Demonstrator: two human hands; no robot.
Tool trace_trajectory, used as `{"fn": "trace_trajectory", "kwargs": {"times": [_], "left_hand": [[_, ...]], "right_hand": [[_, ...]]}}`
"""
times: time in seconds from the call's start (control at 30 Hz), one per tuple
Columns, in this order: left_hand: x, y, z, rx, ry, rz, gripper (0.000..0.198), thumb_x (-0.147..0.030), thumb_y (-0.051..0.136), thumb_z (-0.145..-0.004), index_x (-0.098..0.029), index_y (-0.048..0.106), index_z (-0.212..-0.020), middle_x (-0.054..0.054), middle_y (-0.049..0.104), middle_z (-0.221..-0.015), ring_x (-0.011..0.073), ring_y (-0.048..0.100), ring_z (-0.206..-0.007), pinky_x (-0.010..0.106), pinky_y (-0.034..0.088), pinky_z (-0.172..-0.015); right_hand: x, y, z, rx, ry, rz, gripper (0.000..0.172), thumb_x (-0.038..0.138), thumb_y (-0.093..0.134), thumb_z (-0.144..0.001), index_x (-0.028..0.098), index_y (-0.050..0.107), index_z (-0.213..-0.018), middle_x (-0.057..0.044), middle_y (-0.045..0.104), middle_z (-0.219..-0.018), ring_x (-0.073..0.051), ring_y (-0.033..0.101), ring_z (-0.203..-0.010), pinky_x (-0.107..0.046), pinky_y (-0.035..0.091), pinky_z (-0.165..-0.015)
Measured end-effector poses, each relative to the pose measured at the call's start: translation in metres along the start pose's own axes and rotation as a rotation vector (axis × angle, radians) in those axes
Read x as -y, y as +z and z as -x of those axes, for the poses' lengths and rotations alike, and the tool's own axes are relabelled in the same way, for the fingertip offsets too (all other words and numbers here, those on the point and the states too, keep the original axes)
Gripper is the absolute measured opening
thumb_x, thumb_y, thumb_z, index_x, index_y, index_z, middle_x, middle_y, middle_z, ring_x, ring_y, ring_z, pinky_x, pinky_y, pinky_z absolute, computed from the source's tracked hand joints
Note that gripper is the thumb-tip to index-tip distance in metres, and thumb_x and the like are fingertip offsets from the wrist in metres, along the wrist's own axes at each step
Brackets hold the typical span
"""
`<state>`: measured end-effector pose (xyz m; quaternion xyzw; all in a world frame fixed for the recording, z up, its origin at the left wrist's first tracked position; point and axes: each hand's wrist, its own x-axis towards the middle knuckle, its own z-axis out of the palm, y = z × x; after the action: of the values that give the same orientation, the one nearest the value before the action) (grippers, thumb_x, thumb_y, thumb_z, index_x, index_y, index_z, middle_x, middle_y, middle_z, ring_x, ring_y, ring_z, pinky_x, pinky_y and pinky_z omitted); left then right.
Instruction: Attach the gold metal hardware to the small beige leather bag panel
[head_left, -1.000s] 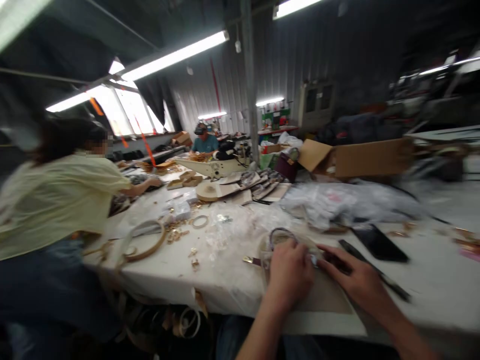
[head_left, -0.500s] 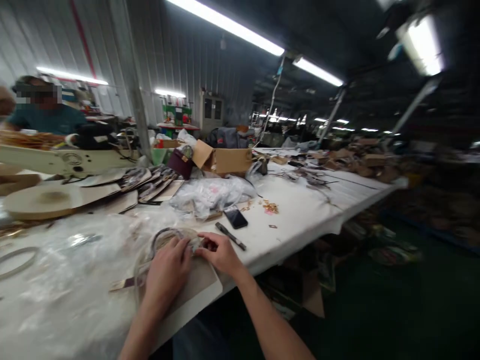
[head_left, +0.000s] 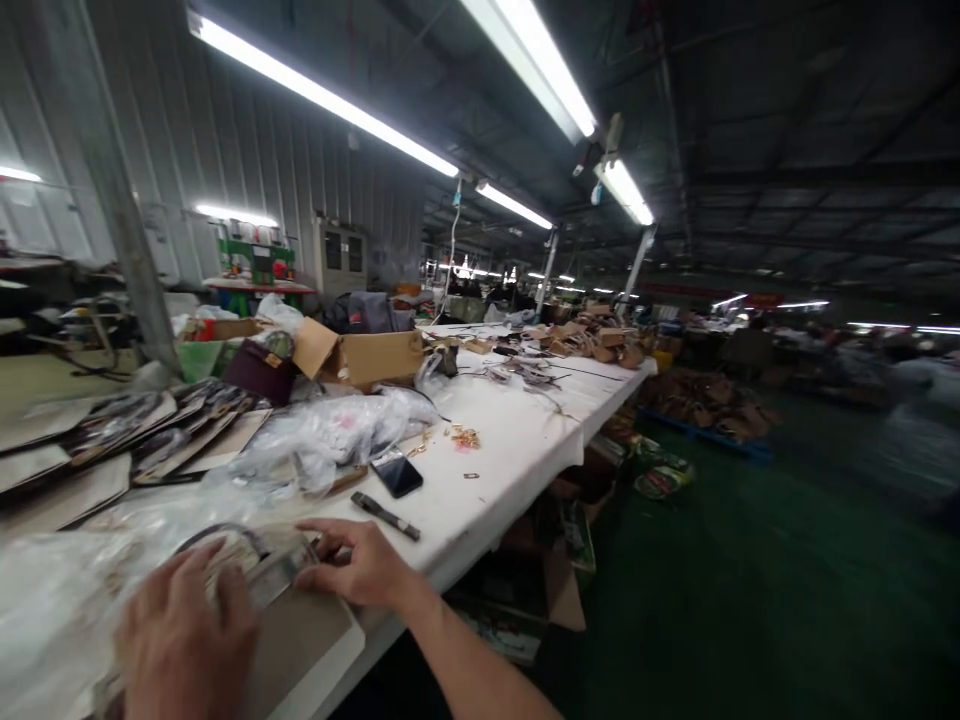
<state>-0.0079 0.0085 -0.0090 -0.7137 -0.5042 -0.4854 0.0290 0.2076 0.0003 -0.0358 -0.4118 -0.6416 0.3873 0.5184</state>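
My left hand [head_left: 184, 640] lies knuckles-up at the bottom left on a clear plastic packet with a ring-shaped piece [head_left: 240, 555] inside; its fingers curl over the packet. My right hand [head_left: 360, 565] pinches the packet's right end, thumb and fingers closed on it. The packet rests on a brown card board [head_left: 300, 640] at the near edge of the white table [head_left: 510, 450].
A dark pen-like tool [head_left: 386, 515] and a black phone [head_left: 397, 472] lie just beyond my right hand. Crumpled plastic bags [head_left: 330, 430], stacked cards [head_left: 112, 440], a cardboard box [head_left: 367, 357] and gold bits [head_left: 465, 436] crowd the table. Green floor [head_left: 750, 560] opens to the right.
The view has swung far to the right, off the seated co-workers and onto the long table and floor. Both hands have stayed on the packet.
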Motion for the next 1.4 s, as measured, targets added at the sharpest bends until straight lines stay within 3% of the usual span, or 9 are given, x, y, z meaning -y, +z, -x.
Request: {"fn": "trace_trajectory", "kwargs": {"times": [0.1,0.23,0.3,0.63,0.77,1.0,1.17,1.3,1.4], "left_hand": [[-0.025,-0.02,-0.011,0.078,0.0,0.156,0.04,-0.047,0.044,-0.111,-0.02,0.068,-0.127,0.019,0.071,-0.135,0.042,0.065,-0.134,0.063,0.049,-0.121],[-0.02,-0.04,-0.038,0.143,-0.417,0.478,0.045,-0.056,0.055,-0.101,-0.019,0.072,-0.121,0.013,0.079,-0.117,0.0322,0.075,-0.108,0.046,0.06,-0.099],[-0.007,-0.051,-0.044,0.13,-0.494,0.493,0.049,-0.058,0.058,-0.099,-0.018,0.073,-0.121,0.011,0.08,-0.111,0.0302,0.075,-0.102,0.043,0.06,-0.094],[0.101,-0.055,-0.009,0.292,-0.555,0.201,0.047,-0.058,0.054,-0.091,-0.02,0.073,-0.111,0.016,0.081,-0.116,0.0385,0.075,-0.113,0.05,0.056,-0.104],[0.099,-0.059,-0.002,0.331,-0.48,0.204,0.042,-0.059,0.053,-0.098,-0.023,0.073,-0.109,0.01,0.081,-0.109,0.0348,0.074,-0.106,0.045,0.054,-0.1],[0.096,-0.061,0.005,0.339,-0.449,0.198,0.053,-0.065,0.039,-0.106,-0.023,0.072,-0.104,0.012,0.079,-0.107,0.0345,0.073,-0.105,0.044,0.052,-0.094],[0.097,-0.06,0.007,0.319,-0.43,0.183,0.053,-0.063,0.036,-0.107,-0.023,0.07,-0.101,0.013,0.078,-0.106,0.0337,0.072,-0.104,0.044,0.054,-0.097],[0.093,-0.06,0.008,0.308,-0.42,0.194,0.052,-0.063,0.035,-0.107,-0.023,0.068,-0.097,0.013,0.077,-0.103,0.0319,0.072,-0.101,0.044,0.055,-0.098],[0.094,-0.061,0.006,0.308,-0.448,0.211,0.052,-0.063,0.037,-0.105,-0.023,0.069,-0.096,0.012,0.078,-0.102,0.0315,0.072,-0.1,0.043,0.056,-0.097]], "right_hand": [[0.009,0.001,0.004,-0.049,-0.003,0.01,0.078,0.053,0.1,-0.084,0.03,0.075,-0.155,0.001,0.07,-0.091,-0.017,0.06,-0.082,-0.028,0.05,-0.077],[0.011,-0.003,0.004,-0.083,0.026,-0.061,0.073,0.049,0.091,-0.093,0.023,0.071,-0.158,-0.001,0.071,-0.095,-0.018,0.061,-0.083,-0.03,0.049,-0.078],[0.01,-0.004,0.004,-0.078,0.039,-0.078,0.071,0.05,0.089,-0.094,0.021,0.071,-0.157,-0.002,0.07,-0.096,-0.017,0.06,-0.082,-0.029,0.047,-0.076],[0.01,-0.002,0.004,-0.099,0.08,-0.053,0.072,0.059,0.084,-0.096,0.019,0.071,-0.155,0.0,0.062,-0.089,-0.015,0.05,-0.074,-0.028,0.037,-0.066],[0.012,0.0,0.004,0.013,0.109,-0.026,0.074,0.06,0.084,-0.097,0.019,0.069,-0.158,0.001,0.061,-0.082,-0.016,0.049,-0.072,-0.028,0.035,-0.065],[0.01,0.0,0.004,0.009,0.116,0.019,0.067,0.053,0.081,-0.1,0.02,0.07,-0.157,0.0,0.064,-0.086,-0.017,0.054,-0.074,-0.028,0.039,-0.067],[0.016,-0.003,0.005,0.007,-0.084,0.305,0.056,0.042,0.074,-0.107,0.026,0.068,-0.16,-0.008,0.067,-0.122,-0.017,0.056,-0.08,-0.032,0.051,-0.075],[0.034,-0.009,-0.008,0.201,-0.234,0.504,0.045,0.029,0.067,-0.111,0.031,0.073,-0.155,-0.011,0.062,-0.139,-0.024,0.064,-0.111,-0.035,0.056,-0.092],[0.047,-0.012,-0.02,0.34,-0.205,0.504,0.038,0.023,0.066,-0.11,0.029,0.079,-0.145,-0.011,0.063,-0.139,-0.022,0.066,-0.106,-0.033,0.056,-0.089]]}}
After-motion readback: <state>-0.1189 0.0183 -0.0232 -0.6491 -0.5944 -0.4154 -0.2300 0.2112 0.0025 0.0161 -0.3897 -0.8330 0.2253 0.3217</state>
